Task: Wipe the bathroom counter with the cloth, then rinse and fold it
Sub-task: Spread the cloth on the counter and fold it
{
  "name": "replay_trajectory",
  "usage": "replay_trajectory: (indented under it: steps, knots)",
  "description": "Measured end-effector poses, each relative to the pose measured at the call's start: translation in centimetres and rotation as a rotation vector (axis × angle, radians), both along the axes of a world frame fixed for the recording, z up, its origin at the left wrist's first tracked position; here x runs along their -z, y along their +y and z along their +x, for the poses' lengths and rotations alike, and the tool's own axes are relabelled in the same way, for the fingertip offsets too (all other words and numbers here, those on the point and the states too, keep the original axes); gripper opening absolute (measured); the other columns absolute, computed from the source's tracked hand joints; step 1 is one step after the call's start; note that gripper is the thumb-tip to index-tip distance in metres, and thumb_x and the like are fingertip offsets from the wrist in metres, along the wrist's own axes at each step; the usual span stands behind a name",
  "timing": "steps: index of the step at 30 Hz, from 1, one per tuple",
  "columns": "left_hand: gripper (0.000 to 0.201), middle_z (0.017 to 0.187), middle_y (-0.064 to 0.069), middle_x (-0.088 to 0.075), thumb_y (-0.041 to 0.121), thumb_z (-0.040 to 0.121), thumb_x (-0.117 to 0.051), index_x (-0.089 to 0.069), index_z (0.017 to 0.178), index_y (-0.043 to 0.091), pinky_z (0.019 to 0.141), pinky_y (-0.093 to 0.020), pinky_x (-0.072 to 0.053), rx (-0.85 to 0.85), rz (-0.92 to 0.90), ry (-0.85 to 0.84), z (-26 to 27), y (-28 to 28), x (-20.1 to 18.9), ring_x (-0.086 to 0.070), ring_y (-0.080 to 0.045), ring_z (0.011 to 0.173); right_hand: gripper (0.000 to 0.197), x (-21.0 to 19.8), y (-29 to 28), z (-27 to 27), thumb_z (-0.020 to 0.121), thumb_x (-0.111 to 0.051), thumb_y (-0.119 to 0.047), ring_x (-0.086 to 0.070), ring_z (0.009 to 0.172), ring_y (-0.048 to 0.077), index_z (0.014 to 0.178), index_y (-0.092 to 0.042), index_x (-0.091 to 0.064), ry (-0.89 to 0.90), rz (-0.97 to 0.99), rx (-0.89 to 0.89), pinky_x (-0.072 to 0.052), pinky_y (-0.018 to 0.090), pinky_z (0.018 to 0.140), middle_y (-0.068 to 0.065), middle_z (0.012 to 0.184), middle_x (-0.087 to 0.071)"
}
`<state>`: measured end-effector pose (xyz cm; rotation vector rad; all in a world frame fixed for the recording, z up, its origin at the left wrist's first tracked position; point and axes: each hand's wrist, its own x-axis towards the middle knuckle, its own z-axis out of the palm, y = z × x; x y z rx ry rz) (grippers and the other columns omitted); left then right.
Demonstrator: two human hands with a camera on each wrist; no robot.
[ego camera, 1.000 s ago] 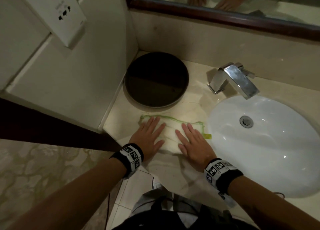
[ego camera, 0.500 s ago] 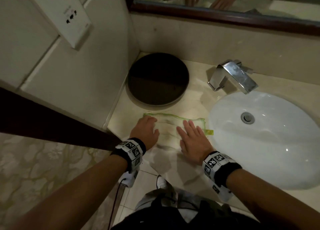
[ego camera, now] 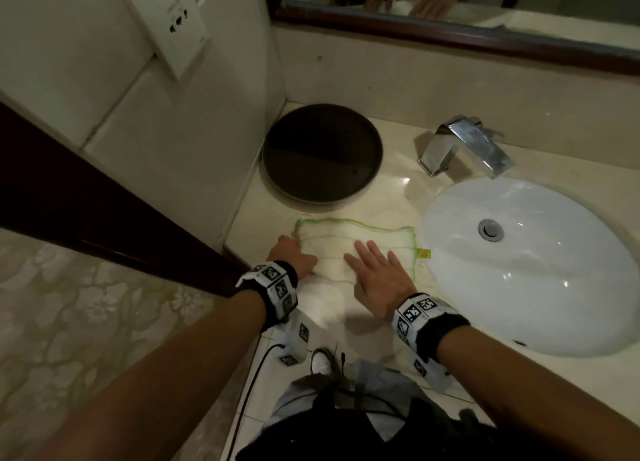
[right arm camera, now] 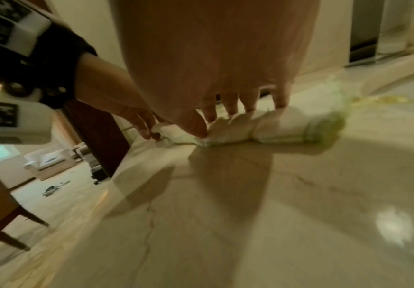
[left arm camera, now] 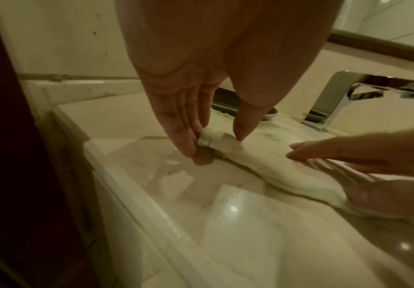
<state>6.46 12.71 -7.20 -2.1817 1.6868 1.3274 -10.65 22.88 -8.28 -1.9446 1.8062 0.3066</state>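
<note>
A white cloth with a green hem lies flat on the pale stone counter, between a dark round tray and the sink. My left hand is at its near-left corner. In the left wrist view the thumb and fingers of this hand pinch that corner and lift it slightly off the cloth. My right hand lies on the cloth's right half with straight, spread fingers. In the right wrist view the right hand touches the bunched near edge of the cloth.
A dark round tray sits in the back-left corner, against the wall. The white oval sink is on the right, with a chrome faucet behind it. A wood-framed mirror runs above. A dark door frame borders the counter's left.
My left hand has gone from lying flat on the cloth to pinching its near-left corner. Both hands have drawn back toward the near edge, uncovering more of the cloth.
</note>
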Motion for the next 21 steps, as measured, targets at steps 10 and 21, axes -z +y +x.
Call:
replay_trajectory:
  steps: [10, 21]
  knots:
    - [0.018, 0.08, -0.006, -0.059, 0.019, 0.081, -0.068, -0.064, 0.092, 0.005, 0.07, -0.032, -0.053, -0.126, 0.108, 0.296, 0.0, 0.6, -1.1, -0.058, -0.024, 0.073, 0.064, -0.3, 2.2, 0.2, 0.096, -0.032, -0.033, 0.009, 0.149, 0.029, 0.154, -0.024, -0.007, 0.004, -0.014, 0.123, -0.004, 0.046, 0.12, 0.01, 0.162, 0.007]
    - [0.027, 0.099, -0.014, -0.058, -0.004, 0.083, -0.062, -0.053, 0.104, 0.01, 0.053, -0.03, -0.055, -0.373, 0.106, 0.545, -0.8, 0.6, -2.2, -0.059, -0.025, 0.074, 0.063, -0.5, 3.3, -2.0, 0.097, -0.035, -0.03, 0.001, 0.149, 0.031, 0.154, -0.021, -0.009, -0.053, 0.023, 0.161, -0.015, 0.047, 0.12, 0.012, 0.162, 0.002]
